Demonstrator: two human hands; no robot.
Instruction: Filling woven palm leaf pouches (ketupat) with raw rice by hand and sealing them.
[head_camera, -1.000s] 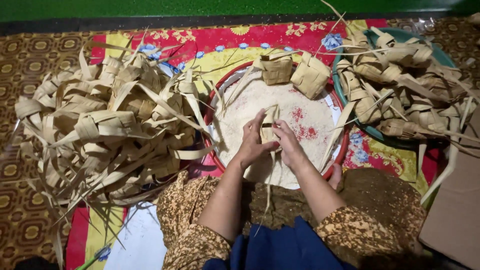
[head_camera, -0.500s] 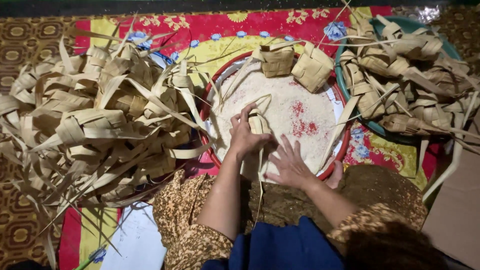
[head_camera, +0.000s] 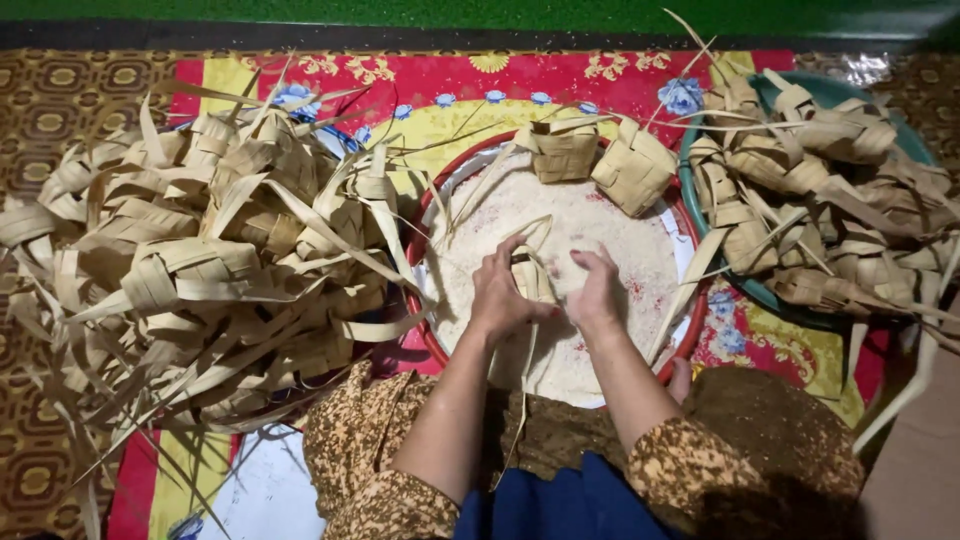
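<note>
Over a red-rimmed tray (head_camera: 690, 330) of white rice, the left hand (head_camera: 497, 298) grips a woven palm-leaf pouch (head_camera: 533, 277), fingers clenched around it, while the right hand (head_camera: 597, 290) lies cupped on the rice just beside the pouch. Two pouches (head_camera: 600, 160) rest at the tray's far edge. Empty leaf casings (head_camera: 200, 260) are heaped on the left; a green basin (head_camera: 835, 95) on the right holds more.

Your woven palm-leaf pouch (head_camera: 533, 280) is pale tan, plaited from flat strips, and stands roughly upright over the middle of the rice tray (head_camera: 690, 300). Loose strip ends curl up at its far side and one long end trails toward you. The tray is round and red-rimmed, heaped with white rice, lying just ahead of your knees.
</note>
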